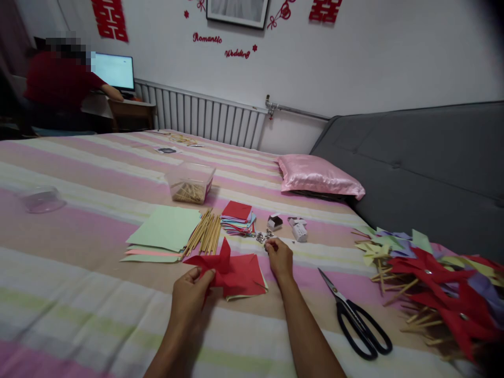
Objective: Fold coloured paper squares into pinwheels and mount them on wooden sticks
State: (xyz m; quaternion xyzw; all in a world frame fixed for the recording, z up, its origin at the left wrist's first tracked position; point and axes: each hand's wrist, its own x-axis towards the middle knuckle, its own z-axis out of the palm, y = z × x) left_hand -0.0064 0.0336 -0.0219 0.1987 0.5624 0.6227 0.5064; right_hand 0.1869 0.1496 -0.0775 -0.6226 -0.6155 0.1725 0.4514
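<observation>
My left hand (pixel 191 294) pinches the near corner of a folded red paper pinwheel (pixel 232 270) that lies on the striped bedsheet. My right hand (pixel 279 257) is closed in a pinch just beyond the red paper, its fingertips at a small heap of silver pins (pixel 262 236); what it grips is too small to name. A bundle of wooden sticks (pixel 205 233) and a stack of coloured paper squares (pixel 237 218) lie just behind the pinwheel. Pale green sheets (pixel 163 231) sit to the left.
Black scissors (pixel 356 315) lie to the right, and a pile of finished pinwheels (pixel 437 283) beyond them. A clear tub of sticks (pixel 190 181), two small boxes (pixel 293 227), a pink pillow (pixel 317 178) and a grey headboard (pixel 425 168) are behind. A person sits at a computer far left.
</observation>
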